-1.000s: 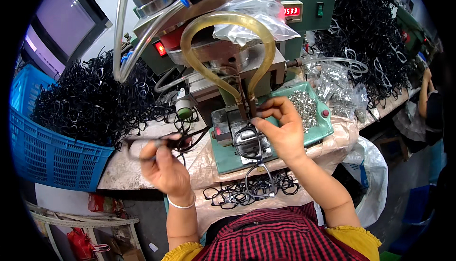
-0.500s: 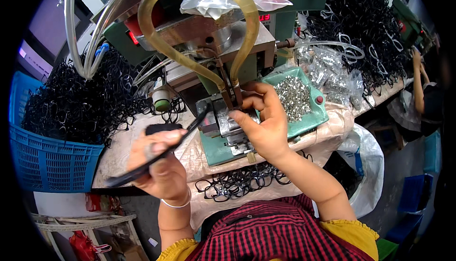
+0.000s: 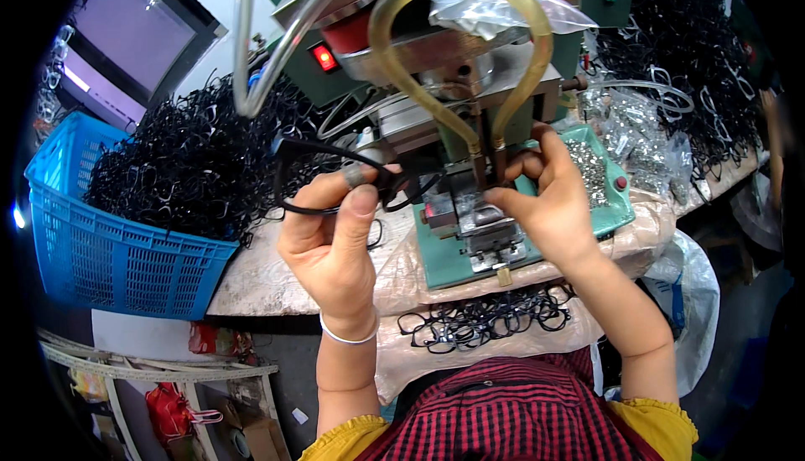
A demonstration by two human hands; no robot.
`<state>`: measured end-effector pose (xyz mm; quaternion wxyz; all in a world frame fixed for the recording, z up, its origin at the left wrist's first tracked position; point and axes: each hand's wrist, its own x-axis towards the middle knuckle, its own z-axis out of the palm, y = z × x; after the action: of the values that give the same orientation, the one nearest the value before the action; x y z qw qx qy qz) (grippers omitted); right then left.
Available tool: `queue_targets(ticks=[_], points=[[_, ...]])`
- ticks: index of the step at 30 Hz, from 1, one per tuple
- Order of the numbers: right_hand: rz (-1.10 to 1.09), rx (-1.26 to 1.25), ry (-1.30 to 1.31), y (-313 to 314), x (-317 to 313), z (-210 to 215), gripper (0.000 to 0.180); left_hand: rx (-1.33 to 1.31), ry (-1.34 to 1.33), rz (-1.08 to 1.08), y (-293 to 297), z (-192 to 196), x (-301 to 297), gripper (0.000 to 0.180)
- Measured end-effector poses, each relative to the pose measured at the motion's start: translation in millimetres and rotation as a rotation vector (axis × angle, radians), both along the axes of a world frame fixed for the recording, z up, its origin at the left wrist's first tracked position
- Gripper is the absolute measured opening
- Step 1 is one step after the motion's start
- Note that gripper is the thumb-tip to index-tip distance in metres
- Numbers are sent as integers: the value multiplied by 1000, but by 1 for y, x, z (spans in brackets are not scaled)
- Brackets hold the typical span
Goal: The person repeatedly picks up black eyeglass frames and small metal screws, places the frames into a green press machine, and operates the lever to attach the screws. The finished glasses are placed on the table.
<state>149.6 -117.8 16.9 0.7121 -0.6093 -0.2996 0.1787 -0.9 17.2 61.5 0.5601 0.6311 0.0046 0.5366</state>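
My left hand (image 3: 335, 243) is raised over the bench, its thumb and fingers pinching a black eyeglass frame (image 3: 283, 174) near the bridge. The frame is tilted, its rims facing me, just left of a green bench machine (image 3: 436, 260). At the machine's metal jig (image 3: 490, 239), my right hand (image 3: 558, 209) is curled, with thumb and fingertips brought in around the two upright prongs (image 3: 489, 163). Whatever lies between those fingertips is too small or hidden to make out. A thick yellowish hose (image 3: 381, 41) loops down to the prongs.
Right of the jig, a green tray (image 3: 620, 213) holds small metal parts. Plastic bags of parts (image 3: 625, 117) lie behind it. Black frames overflow a blue crate (image 3: 134, 251) at the left. More frames (image 3: 486, 320) lie along the bench's front edge; another heap (image 3: 696, 67) stands far right.
My left hand has lifted and turned the eyeglass frame from edge-on to facing me. My right hand stays at the jig. The whole view has shifted, so the machine appears farther right.
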Motion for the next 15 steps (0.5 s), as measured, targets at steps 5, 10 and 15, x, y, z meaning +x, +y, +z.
queue_targets(ticks=[5,10,15], points=[[257,104,261,-31,-5,16,65,436,199,-19,-8,-14,-15,14],[-373,-145,-376,-57,48,-46,45,985,312,-36,-23,-44,-1,20],[-475,-460,-310,-115,61,-98,40,962,338,-103,-20,-51,4,17]])
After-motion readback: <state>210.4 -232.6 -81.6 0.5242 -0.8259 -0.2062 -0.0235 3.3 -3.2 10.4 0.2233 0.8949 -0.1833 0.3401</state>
